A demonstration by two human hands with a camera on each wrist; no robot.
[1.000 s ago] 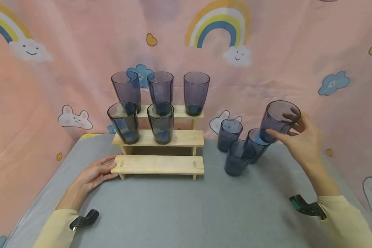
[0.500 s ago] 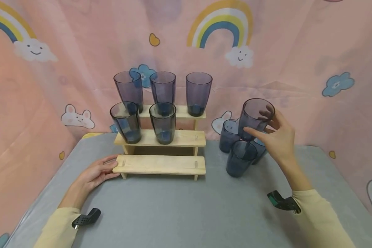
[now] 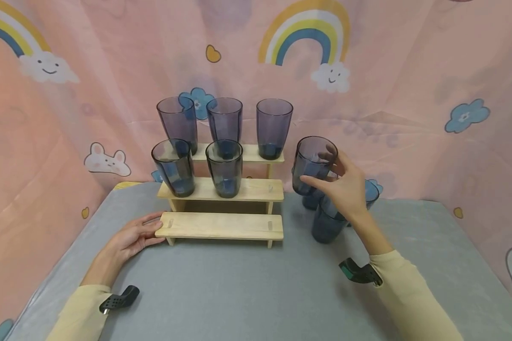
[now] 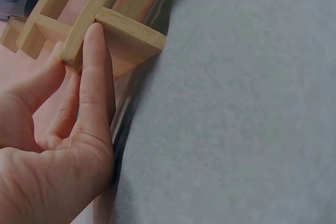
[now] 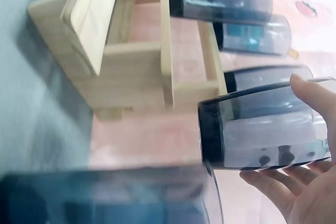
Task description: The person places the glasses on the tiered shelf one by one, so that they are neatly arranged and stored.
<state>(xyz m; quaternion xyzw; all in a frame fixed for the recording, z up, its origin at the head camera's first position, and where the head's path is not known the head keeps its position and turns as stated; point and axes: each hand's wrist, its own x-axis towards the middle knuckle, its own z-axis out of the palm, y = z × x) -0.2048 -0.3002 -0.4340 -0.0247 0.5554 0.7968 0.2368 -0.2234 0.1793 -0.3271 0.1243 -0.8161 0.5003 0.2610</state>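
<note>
A tinted blue-purple drinking glass (image 3: 303, 163) is held upright in the air by my right hand (image 3: 345, 189), thumb on the near side and fingers behind. It hangs just right of a three-step wooden stand (image 3: 219, 226). At the stand's left end, my left hand (image 3: 132, 241) pinches the lowest step; the left wrist view shows thumb and fingers (image 4: 94, 82) on either side of the board's end. Matching glasses stand on the steps: three on top, and on the middle one a left glass (image 3: 173, 170) and a centre glass (image 3: 224, 173).
Below and behind my right hand, more glasses stand on the grey cloth-covered table (image 3: 239, 293): a front glass (image 3: 325, 227), one behind it and a right glass (image 3: 372, 192), partly hidden. A pink patterned curtain (image 3: 388, 94) hangs close behind the stand.
My right hand has carried the glass leftward from the far right, over the standing glasses, toward the stand. The left hand has stayed on the lowest step.
</note>
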